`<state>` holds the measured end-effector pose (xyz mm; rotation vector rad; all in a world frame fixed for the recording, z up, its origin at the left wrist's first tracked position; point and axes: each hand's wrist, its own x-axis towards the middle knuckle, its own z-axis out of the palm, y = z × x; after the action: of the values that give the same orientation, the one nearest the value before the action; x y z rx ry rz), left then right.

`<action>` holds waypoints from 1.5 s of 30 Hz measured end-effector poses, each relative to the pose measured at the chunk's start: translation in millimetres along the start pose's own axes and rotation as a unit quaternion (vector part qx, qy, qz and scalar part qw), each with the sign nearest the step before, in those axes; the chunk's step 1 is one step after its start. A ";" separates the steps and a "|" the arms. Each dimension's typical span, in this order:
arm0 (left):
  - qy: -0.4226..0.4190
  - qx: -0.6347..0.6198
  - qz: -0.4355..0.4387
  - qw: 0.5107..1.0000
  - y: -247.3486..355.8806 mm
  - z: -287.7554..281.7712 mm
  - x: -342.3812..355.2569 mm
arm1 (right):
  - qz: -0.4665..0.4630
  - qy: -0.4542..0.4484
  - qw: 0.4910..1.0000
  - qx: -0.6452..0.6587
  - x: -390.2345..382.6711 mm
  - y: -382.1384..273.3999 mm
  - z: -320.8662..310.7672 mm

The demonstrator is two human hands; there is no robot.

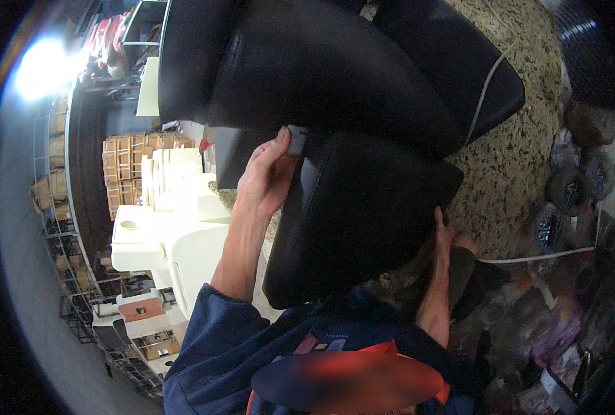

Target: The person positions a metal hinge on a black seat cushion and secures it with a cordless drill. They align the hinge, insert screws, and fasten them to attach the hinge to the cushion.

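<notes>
My left hand grips the left edge of a black padded cushion, its thumb up by a small grey piece. My right hand holds the cushion’s right edge, its fingers partly hidden. Beyond this cushion, touching or very near it, is a larger curved black padded section, with another black panel behind at the upper right. A thin pale cord runs over that panel and down beside the cushions.
A speckled granite-like surface lies at the right, with coils and jumbled plastic-wrapped items beside it. White furniture pieces, wooden crates and racks stand at the left.
</notes>
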<state>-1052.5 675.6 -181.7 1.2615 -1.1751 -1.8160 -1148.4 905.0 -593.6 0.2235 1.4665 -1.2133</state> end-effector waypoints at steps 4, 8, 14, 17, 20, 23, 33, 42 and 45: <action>-0.016 0.027 0.001 1.000 1.6 5.0 1.0 | -0.001 0.006 1.000 0.002 10.5 12.0 -1.7; 0.022 0.051 -0.024 0.998 9.9 0.7 3.7 | 0.050 -0.015 0.994 0.093 9.3 18.0 -3.8; -0.052 0.042 -0.050 0.997 20.9 -10.6 0.4 | 0.034 -0.001 0.980 0.196 7.2 40.8 4.3; 0.006 0.049 -0.052 0.997 20.7 -14.7 1.3 | 0.008 -0.005 0.985 0.174 7.7 52.6 7.9; 0.039 0.070 -0.052 0.995 22.4 -22.7 2.5 | 0.033 0.025 0.991 0.128 3.0 64.5 11.3; -0.082 0.125 -0.071 0.986 19.1 -30.0 5.5 | 0.037 0.028 0.991 0.126 0.6 75.9 14.5; -0.107 0.270 -0.021 0.957 20.2 -9.9 -6.0 | 0.007 -0.058 0.997 0.053 46.1 148.7 0.4; -0.121 0.540 0.019 0.833 42.0 14.2 -1.1 | -0.022 0.061 0.998 -0.026 50.4 188.0 -11.9; -0.040 0.529 -0.005 0.848 42.3 23.7 -6.3 | -0.052 -0.013 0.994 0.099 46.2 181.6 -9.0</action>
<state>-1072.3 671.3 -137.2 1.7253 -2.3745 -1.1651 -1038.9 970.7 -731.0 0.2664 1.3491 -1.4434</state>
